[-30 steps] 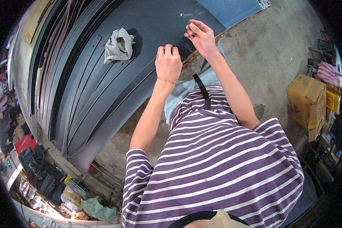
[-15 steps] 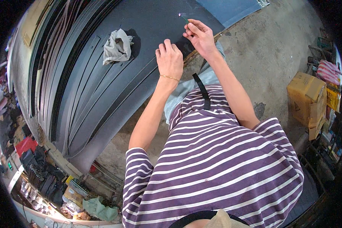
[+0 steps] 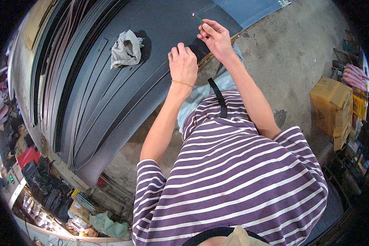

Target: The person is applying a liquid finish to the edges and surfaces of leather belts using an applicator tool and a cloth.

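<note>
My right hand [image 3: 218,39] is raised over the far right part of a broad dark sheet [image 3: 164,24], near the sheet's edge. Thumb and fingers pinch a slim green pen-like tool [image 3: 199,19], whose small tip glows pale and points up and left. My left hand [image 3: 183,63] is back side up at the sheet's near edge, with its fingers curled together. Whatever lies under those fingers, if anything, is hidden. A crumpled grey cloth [image 3: 126,50] lies on the sheet, left of my left hand.
Long dark strips and layered sheets [image 3: 65,61] curve along the left. A blue sheet [image 3: 250,10] sits at the far right of the dark one. On the concrete floor [image 3: 283,53] to the right stands a cardboard box [image 3: 330,102]. Assorted bags and goods [image 3: 49,188] crowd the lower left.
My right hand has risen very slightly with the green pen-like tool, its tip shifting a touch up and left. My left hand has stayed almost still.
</note>
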Demonstrator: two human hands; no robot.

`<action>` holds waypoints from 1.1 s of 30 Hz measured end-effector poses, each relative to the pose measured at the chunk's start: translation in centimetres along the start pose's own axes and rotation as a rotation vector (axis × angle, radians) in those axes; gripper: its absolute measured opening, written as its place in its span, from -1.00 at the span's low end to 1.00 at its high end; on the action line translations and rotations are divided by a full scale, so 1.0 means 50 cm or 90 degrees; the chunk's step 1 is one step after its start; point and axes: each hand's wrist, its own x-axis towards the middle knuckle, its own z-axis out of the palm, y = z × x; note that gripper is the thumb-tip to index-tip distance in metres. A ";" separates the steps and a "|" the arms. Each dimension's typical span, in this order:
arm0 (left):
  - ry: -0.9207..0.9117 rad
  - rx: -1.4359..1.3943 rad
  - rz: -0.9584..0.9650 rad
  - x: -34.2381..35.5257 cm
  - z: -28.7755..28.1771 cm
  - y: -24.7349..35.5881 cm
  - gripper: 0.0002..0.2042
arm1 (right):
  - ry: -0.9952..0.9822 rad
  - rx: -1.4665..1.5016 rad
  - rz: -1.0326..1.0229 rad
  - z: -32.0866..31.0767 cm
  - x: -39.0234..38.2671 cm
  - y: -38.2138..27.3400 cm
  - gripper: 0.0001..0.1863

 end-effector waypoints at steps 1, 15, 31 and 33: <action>0.000 0.000 0.001 0.004 -0.003 0.003 -0.83 | 0.001 0.000 -0.001 0.001 0.000 -0.001 -0.79; -0.076 0.036 -0.050 0.039 -0.005 0.016 -0.84 | 0.006 -0.003 -0.004 0.005 -0.003 -0.002 -0.79; 0.237 -0.309 0.014 -0.046 0.028 -0.044 -0.76 | -0.026 0.008 -0.009 -0.001 -0.001 0.003 -0.79; 0.198 -0.284 0.024 -0.047 0.017 -0.041 -0.73 | -0.032 0.002 -0.016 -0.004 0.000 0.001 -0.79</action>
